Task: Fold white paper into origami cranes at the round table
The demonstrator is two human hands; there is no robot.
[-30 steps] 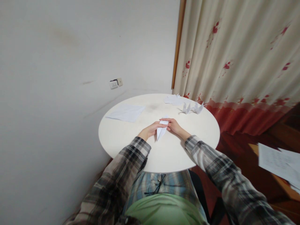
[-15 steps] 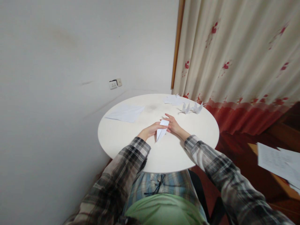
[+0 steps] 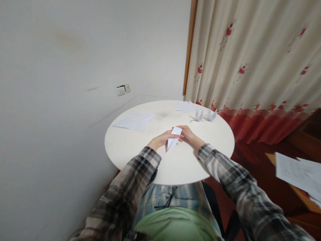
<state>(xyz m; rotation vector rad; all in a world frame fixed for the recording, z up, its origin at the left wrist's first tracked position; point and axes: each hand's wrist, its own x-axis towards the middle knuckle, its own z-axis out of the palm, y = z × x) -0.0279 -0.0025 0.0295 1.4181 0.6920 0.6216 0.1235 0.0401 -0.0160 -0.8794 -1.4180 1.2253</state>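
Observation:
A small piece of white folded paper (image 3: 172, 143), narrow and pointed toward me, is held over the middle of the round white table (image 3: 183, 167). My left hand (image 3: 162, 139) grips it from the left, with the thumb lying across its front. On the other side, my right hand (image 3: 188, 133) has its fingers curled around the upper right edge of the paper. Parts of the fingers of both hands are hidden behind it.
Two white paper cranes (image 3: 198, 116) stand at the table's right rear. Behind them lies a white paper sheet (image 3: 185, 107) with a small folded piece by it. Another white sheet (image 3: 136, 121) rests at the left. Written papers (image 3: 296, 172) lie off to the right, below the curtain (image 3: 250, 50).
My right hand's fingers, stretched out beyond the paper before, have drawn in and curled behind its upper edge. The left hand keeps its hold, and the paper has barely shifted.

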